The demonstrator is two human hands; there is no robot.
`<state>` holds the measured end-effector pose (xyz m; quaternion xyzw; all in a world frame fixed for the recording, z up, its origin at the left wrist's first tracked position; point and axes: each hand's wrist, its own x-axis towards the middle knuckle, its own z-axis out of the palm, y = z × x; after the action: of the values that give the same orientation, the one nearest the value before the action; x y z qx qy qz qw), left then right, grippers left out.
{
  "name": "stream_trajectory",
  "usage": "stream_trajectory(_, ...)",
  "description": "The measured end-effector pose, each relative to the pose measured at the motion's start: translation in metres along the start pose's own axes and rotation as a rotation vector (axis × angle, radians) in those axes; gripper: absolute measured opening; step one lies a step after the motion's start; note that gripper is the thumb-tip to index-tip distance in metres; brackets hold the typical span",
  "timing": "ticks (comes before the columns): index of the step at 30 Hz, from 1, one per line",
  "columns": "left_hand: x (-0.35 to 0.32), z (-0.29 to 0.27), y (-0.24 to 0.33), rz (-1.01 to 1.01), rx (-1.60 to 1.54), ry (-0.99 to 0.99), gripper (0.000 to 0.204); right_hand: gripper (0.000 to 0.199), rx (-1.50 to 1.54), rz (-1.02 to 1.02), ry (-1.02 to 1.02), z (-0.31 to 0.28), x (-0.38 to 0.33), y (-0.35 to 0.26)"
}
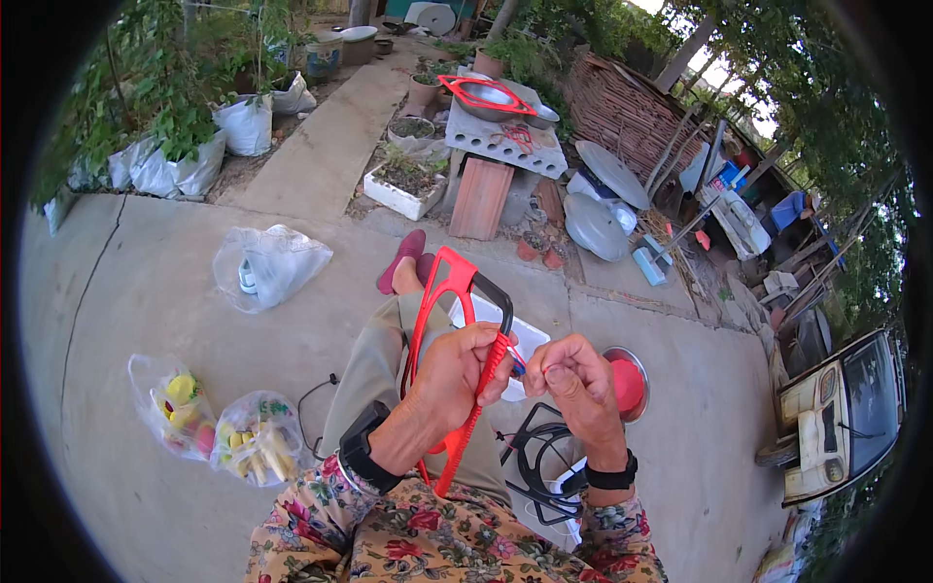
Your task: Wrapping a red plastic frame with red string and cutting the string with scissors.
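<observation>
My left hand (452, 374) is closed round the edge of a red plastic frame (453, 282), which stands tilted over my lap and has a black bar (494, 296) along one upper side. To its right, my right hand (580, 387) pinches a thin red strand (546, 368) between thumb and fingers, close to the frame's edge. A small blue bit shows between the two hands, too small to name. Beneath my right forearm lie black frame parts (533, 457) on the ground. A white tray (525, 335) is partly hidden behind my hands.
A metal bowl with a red thing (629, 385) stands at right. Plastic bags (259, 449) of fruit and another clear bag (282, 257) lie at left. Ahead, a concrete slab (530, 148) carries a basin with a similar red frame (486, 95). A vehicle (838, 423) stands far right.
</observation>
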<state>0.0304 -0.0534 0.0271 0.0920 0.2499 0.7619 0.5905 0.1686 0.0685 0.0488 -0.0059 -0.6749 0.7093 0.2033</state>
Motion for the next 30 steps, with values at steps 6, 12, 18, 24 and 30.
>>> stream_trajectory(6, -0.014, 0.002, 0.003, 0.049, 0.014, -0.067, 0.031, 0.018, -0.017, -0.073, 0.005, 0.006, 0.001, -0.016)
stream_trajectory(12, -0.028, 0.011, 0.001, 0.092, 0.066, -0.222, 0.028, 0.019, 0.103, -0.205, 0.072, 0.018, 0.011, -0.036)
stream_trajectory(18, -0.033, 0.017, -0.001, 0.168, 0.128, -0.2, 0.023, 0.02, 0.173, -0.223, 0.096, 0.025, 0.018, -0.031)
stream_trajectory(24, -0.016, 0.014, -0.011, 0.162, 0.127, -0.113, 0.02, 0.016, 0.158, -0.257, 0.159, 0.023, 0.017, -0.024)
stream_trajectory(30, -0.002, 0.008, -0.029, 0.195, 0.083, -0.087, 0.026, 0.009, -0.162, -0.11, 0.319, 0.016, 0.01, -0.027)
